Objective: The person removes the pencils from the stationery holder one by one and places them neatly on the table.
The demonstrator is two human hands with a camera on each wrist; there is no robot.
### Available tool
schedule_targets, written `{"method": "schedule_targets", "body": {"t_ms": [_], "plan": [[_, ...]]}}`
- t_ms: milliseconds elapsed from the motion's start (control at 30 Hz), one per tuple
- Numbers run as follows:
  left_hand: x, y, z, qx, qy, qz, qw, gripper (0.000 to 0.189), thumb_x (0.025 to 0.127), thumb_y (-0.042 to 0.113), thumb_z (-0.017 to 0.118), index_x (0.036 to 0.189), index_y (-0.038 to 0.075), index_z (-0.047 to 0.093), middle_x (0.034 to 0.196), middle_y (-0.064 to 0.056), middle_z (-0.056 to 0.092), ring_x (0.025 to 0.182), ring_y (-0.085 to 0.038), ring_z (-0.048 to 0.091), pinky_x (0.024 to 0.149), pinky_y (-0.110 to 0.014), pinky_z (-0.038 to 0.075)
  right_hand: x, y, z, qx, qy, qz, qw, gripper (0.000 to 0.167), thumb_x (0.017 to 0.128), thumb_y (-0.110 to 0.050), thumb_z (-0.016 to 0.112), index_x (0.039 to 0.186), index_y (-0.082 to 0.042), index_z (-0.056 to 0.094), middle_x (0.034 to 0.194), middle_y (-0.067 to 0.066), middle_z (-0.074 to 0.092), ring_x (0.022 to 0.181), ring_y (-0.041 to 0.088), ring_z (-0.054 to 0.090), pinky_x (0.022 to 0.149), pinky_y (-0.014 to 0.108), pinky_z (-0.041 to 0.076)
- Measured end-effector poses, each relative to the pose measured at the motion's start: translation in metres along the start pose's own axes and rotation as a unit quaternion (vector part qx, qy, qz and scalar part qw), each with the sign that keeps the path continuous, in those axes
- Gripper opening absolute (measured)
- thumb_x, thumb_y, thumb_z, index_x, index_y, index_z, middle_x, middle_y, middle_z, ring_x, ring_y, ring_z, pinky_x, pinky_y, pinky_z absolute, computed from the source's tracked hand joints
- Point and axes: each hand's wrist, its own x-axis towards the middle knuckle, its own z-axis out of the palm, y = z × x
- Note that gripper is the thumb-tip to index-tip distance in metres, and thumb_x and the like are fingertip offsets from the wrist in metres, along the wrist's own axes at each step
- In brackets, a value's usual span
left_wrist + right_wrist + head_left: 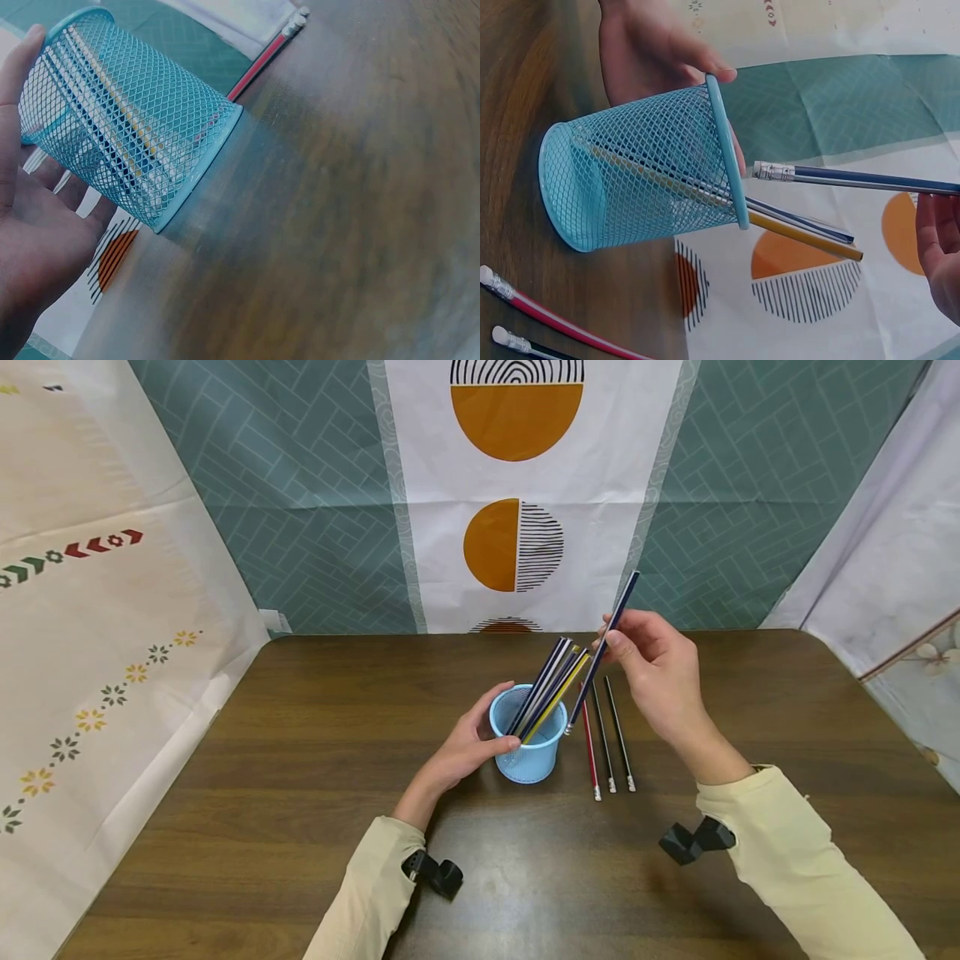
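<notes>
Leftmost, the left grip point(467, 745) curls round a light-blue cylindrical mesh cup point(527, 766) of leaning pencils point(557, 697) on the brown wooden table point(337, 735), apparently steadying it; three red or black pencils point(603, 737) lie alongside; rightmost, the right grip point(662, 670) pinches a white-striped navy pencil point(592, 674), eraser-down, presumably keeping that end free.

- A tabletop recording corner walled by cloths; whether in a home, office or lab cannot be told.
- Behind: a creased teal brick-patterned cloth point(300, 460) with a white panel point(431, 477) of orange, black-striped circles.
- Left: a cream cloth point(112, 643) printed with flowers and chevrons.
- Right: a pale floral cloth point(900, 543).
- Between: a dark-brown wood-grain table point(285, 810).
- Boxy black wrist-worn cameras point(697, 841).
</notes>
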Motion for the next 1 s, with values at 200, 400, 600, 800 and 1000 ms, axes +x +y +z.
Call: {"method": "schedule_targets", "body": {"t_ms": [200, 400, 600, 800, 1000], "plan": [[0.000, 0.001, 0.001, -0.001, -0.001, -0.003, 1.0000, 0.077, 0.087, 0.004, 0.070, 0.150, 0.002, 0.027, 0.141, -0.019, 0.039, 0.127, -0.030, 0.040, 0.103, -0.043, 0.035, 0.001, 0.000, -0.001, 0.007, -0.004, 0.014, 0.9999, 0.019, 0.090, 0.012, 0.058, 0.109, 0.017, 0.059, 0.087, -0.007, 0.069, 0.077, 0.009, 0.064, 0.073, 0.020, 0.051], [0.001, 0.001, 0.001, -0.002, 0.001, -0.002, 1.0000, 0.076, 0.087, 0.007, 0.071, 0.150, 0.005, 0.028, 0.142, -0.019, 0.039, 0.127, -0.031, 0.039, 0.104, -0.045, 0.034, 0.001, 0.002, -0.003, -0.011, -0.015, 0.023, 0.9996, 0.019, 0.092, 0.008, 0.059, 0.110, 0.014, 0.060, 0.090, -0.012, 0.068, 0.078, 0.009, 0.063, 0.073, 0.020, 0.051], [0.000, -0.001, 0.000, 0.003, 0.003, -0.005, 1.0000, 0.076, 0.088, 0.011, 0.071, 0.150, 0.007, 0.029, 0.142, -0.018, 0.039, 0.127, -0.031, 0.040, 0.104, -0.045, 0.034, 0.000, 0.007, -0.008, -0.054, -0.034, 0.044, 0.9970, 0.021, 0.094, 0.000, 0.061, 0.113, 0.008, 0.064, 0.096, -0.014, 0.066, 0.076, 0.007, 0.062, 0.073, 0.018, 0.051], [0.000, 0.000, 0.000, 0.003, 0.003, -0.007, 1.0000, 0.076, 0.087, 0.012, 0.072, 0.150, 0.010, 0.030, 0.143, -0.018, 0.039, 0.128, -0.031, 0.039, 0.104, -0.047, 0.033, -0.001, 0.015, -0.015, -0.090, -0.048, 0.062, 0.9928, 0.023, 0.094, -0.005, 0.062, 0.114, 0.006, 0.065, 0.098, 0.001, 0.066, 0.074, 0.005, 0.063, 0.072, 0.018, 0.051], [0.000, 0.000, 0.000, 0.001, 0.002, -0.005, 1.0000, 0.077, 0.087, 0.013, 0.073, 0.150, 0.008, 0.029, 0.143, -0.018, 0.038, 0.129, -0.031, 0.038, 0.105, -0.047, 0.032, -0.001, 0.024, -0.021, -0.106, -0.056, 0.090, 0.9887, 0.024, 0.094, -0.007, 0.062, 0.113, 0.008, 0.064, 0.093, 0.005, 0.064, 0.073, 0.003, 0.061, 0.070, 0.017, 0.051]]}}
